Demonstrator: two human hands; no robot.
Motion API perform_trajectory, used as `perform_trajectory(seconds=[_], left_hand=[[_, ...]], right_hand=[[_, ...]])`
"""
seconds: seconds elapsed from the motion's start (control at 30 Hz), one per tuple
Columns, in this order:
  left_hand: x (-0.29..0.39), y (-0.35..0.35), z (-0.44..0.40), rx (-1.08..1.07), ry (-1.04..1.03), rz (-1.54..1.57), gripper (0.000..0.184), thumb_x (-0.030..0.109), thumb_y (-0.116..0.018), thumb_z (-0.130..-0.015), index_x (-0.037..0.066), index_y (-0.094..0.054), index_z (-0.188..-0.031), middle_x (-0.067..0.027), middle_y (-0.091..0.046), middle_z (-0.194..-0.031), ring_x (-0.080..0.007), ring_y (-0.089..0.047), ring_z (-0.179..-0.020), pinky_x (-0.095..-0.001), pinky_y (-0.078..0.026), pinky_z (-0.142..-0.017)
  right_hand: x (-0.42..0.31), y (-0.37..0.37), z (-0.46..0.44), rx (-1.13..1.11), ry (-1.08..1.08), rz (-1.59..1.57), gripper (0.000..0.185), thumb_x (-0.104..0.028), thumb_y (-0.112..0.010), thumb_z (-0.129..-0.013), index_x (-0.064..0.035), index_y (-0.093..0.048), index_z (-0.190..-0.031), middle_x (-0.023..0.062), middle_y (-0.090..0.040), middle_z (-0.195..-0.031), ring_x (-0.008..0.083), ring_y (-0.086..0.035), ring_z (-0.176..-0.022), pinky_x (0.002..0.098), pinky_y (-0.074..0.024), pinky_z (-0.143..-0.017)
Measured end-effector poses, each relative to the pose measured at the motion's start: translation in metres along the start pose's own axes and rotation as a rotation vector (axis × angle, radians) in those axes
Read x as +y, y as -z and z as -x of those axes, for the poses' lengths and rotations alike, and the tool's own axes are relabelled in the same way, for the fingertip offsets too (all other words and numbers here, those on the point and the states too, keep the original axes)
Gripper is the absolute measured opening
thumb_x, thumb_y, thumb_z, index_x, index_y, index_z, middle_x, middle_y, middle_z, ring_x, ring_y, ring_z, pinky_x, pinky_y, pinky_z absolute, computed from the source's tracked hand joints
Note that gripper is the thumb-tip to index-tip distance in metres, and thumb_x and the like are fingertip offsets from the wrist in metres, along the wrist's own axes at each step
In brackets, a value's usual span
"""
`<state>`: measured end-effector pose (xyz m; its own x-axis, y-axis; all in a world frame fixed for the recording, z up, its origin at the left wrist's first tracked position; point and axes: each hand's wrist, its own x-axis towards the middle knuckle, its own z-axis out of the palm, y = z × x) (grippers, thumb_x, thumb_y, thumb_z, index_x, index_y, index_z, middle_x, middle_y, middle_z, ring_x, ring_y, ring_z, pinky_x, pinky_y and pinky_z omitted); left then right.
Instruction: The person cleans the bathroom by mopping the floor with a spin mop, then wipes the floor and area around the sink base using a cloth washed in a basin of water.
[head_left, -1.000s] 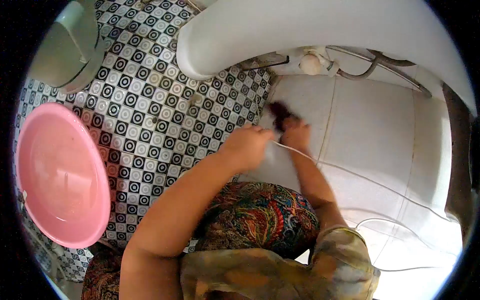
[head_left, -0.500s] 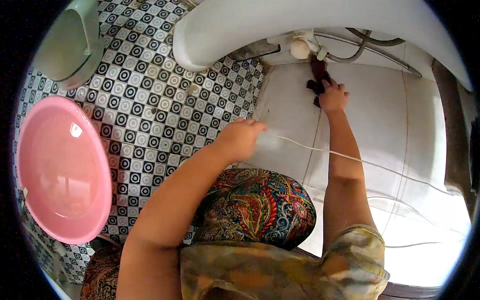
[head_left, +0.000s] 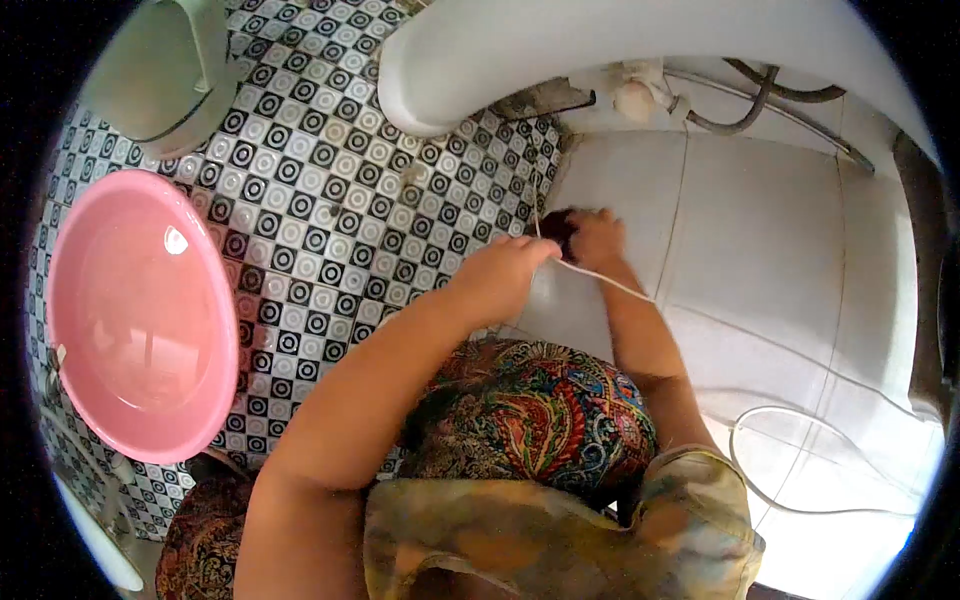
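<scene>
My left hand [head_left: 508, 272] is closed on a thin white cord [head_left: 612, 281], held above the wall's lower corner. From this hand a short length of cord rises, while the rest runs right across the tiles. Just right of it, my right hand [head_left: 598, 238] presses a dark red cloth [head_left: 556, 228] against the white wall tiles [head_left: 755, 225]. Its fingers bend over the cloth, which is partly hidden by both hands.
A pink basin [head_left: 140, 320] with water stands on the patterned floor [head_left: 330, 190] at left. A pale bin-like container [head_left: 160, 80] is behind it. Above hangs a white sink or fixture [head_left: 620, 30], with a valve [head_left: 636, 100] and hoses [head_left: 750, 115]. More cord [head_left: 735, 440] loops at lower right.
My right hand moved up towards the valve with the dark red cloth, then came back down and left, near my left hand. My left hand stayed on the cord, a piece of which now sticks up.
</scene>
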<state>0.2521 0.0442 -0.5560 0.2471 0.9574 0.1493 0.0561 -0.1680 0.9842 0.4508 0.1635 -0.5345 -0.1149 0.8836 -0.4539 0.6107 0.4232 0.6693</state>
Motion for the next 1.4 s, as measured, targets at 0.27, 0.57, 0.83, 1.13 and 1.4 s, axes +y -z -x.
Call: perform_trajectory(seconds=[0.27, 0.57, 0.83, 1.13, 1.4], left_hand=[[-0.011, 0.006, -0.008, 0.1, -0.079, 0.121, 0.034, -0.003, -0.042, -0.072, 0.011, -0.05, -0.102, -0.0121, -0.054, -0.096, -0.0303, -0.049, -0.091, -0.0378, -0.041, -0.078], [-0.003, 0.031, -0.018, 0.061, -0.035, 0.096, 0.028, -0.001, -0.042, -0.075, 0.005, -0.05, -0.101, -0.0132, -0.055, -0.097, -0.0297, -0.05, -0.093, -0.0357, -0.039, -0.082], [0.0, 0.026, -0.019, 0.105, -0.042, 0.106, 0.031, -0.002, -0.047, -0.072, 0.005, -0.05, -0.103, -0.0132, -0.054, -0.099, -0.0302, -0.049, -0.095, -0.0352, -0.039, -0.084], [-0.003, 0.034, -0.027, 0.185, -0.029, 0.09, 0.035, -0.002, -0.049, -0.07, 0.01, -0.051, -0.104, -0.0135, -0.053, -0.102, -0.0307, -0.047, -0.097, -0.0371, -0.039, -0.083], [-0.006, 0.017, -0.029, 0.182, -0.024, 0.165, 0.034, -0.001, -0.05, -0.07, 0.01, -0.05, -0.103, -0.0135, -0.055, -0.095, -0.0324, -0.048, -0.092, -0.0394, -0.04, -0.079]], right_hand=[[0.024, 0.015, -0.024, 0.006, -0.137, 0.26, 0.038, -0.023, -0.048, -0.076, -0.018, -0.048, -0.114, 0.0035, -0.045, -0.118, 0.0224, -0.039, -0.107, 0.0375, -0.0325, -0.084], [-0.073, -0.03, 0.019, -0.544, 0.261, -0.052, 0.033, -0.024, -0.049, -0.077, -0.0096, -0.057, -0.105, 0.0119, -0.047, -0.118, 0.0261, -0.038, -0.115, 0.04, -0.0302, -0.092], [0.009, 0.058, -0.037, -0.01, 0.028, 0.021, 0.031, -0.019, -0.051, -0.069, -0.019, -0.06, -0.099, 0.0002, -0.056, -0.101, 0.0218, -0.046, -0.096, 0.0374, -0.0344, -0.079], [0.147, 0.086, -0.099, 0.738, -0.039, 0.123, 0.037, -0.013, -0.051, -0.074, -0.0147, -0.048, -0.112, 0.006, -0.052, -0.106, 0.0231, -0.048, -0.097, 0.0385, -0.032, -0.081], [0.121, 0.023, -0.158, 0.852, -0.247, -1.258, 0.037, -0.023, -0.048, -0.081, -0.0007, -0.045, -0.11, 0.0132, -0.051, -0.105, 0.0226, -0.049, -0.092, 0.031, -0.0407, -0.077]])
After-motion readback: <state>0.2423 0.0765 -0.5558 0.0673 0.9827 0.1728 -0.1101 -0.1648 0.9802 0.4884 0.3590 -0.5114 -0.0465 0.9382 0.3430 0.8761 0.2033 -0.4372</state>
